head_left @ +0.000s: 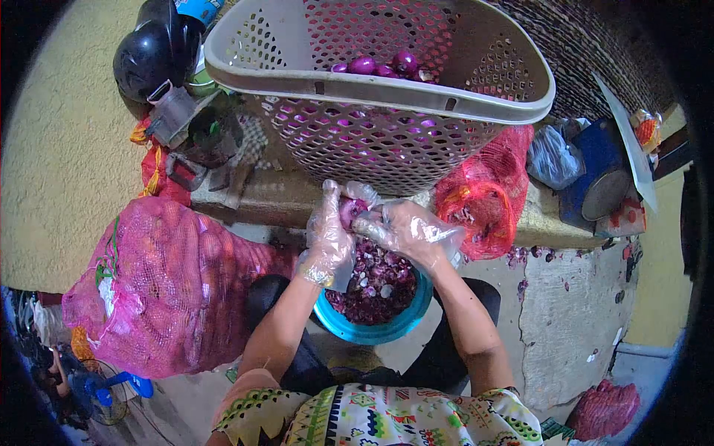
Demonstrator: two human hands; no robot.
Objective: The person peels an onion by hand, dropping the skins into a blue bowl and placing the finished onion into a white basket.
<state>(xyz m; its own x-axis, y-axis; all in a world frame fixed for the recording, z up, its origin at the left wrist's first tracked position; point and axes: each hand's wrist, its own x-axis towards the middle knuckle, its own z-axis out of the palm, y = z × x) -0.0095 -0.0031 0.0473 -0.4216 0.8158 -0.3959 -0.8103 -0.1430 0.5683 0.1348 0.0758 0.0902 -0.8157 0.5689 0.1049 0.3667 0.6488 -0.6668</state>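
Observation:
Both hands wear clear plastic gloves and meet above a blue basin (372, 334). My left hand (329, 239) is closed around a red onion (349, 214), part of it hidden by fingers and plastic. Against the onion's right side press the thumb and bent fingers of my right hand (411, 232); whether they pinch a small blade or a bit of skin, I cannot make out. Purple onion skins and scraps (375, 286) fill the basin between my knees. Just beyond the hands, a large grey perforated basket (387, 160) holds shiny peeled red onions (363, 65).
At left a big pink mesh sack (163, 282) bulges with onions. A red mesh bag (483, 212) leans by the basket on a concrete ledge (256, 204). A black helmet (145, 59), a plastic bag (555, 157) and a blue container (595, 167) stand around; another sack (606, 410) lies lower right.

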